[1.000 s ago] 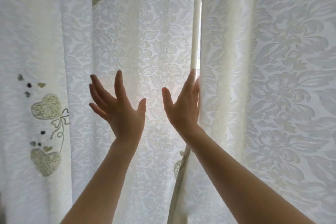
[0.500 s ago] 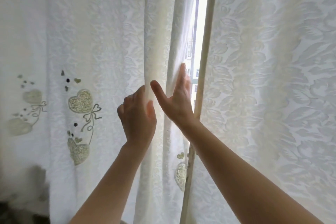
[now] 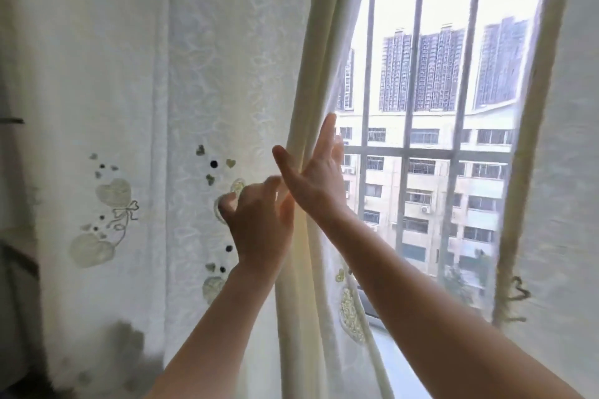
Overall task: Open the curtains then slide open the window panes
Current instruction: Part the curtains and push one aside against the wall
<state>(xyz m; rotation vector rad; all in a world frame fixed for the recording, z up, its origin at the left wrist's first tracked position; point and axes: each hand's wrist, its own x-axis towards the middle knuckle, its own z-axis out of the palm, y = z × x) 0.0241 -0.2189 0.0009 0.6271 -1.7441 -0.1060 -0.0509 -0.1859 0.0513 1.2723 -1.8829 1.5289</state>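
Room: window bay, daylight. Landmark: window grille [image 3: 408, 152], grey bars, with apartment blocks beyond it.

Left curtain [image 3: 194, 107]: white, patterned, with embroidered hearts [image 3: 113, 193]; gathered left of the grille, its folded edge [image 3: 311, 107] at the grille's left side.

Right curtain [image 3: 564, 172]: white, hanging at the grille's right side.

Window sill [image 3: 405, 372]: pale, below the grille.

Left hand [image 3: 259, 223]: fingers curled, bunching the left curtain just left of its edge.

Right hand [image 3: 316, 178]: flat, fingers spread, pressed against that edge.

Window panes: state cannot be told.

No containers in view.
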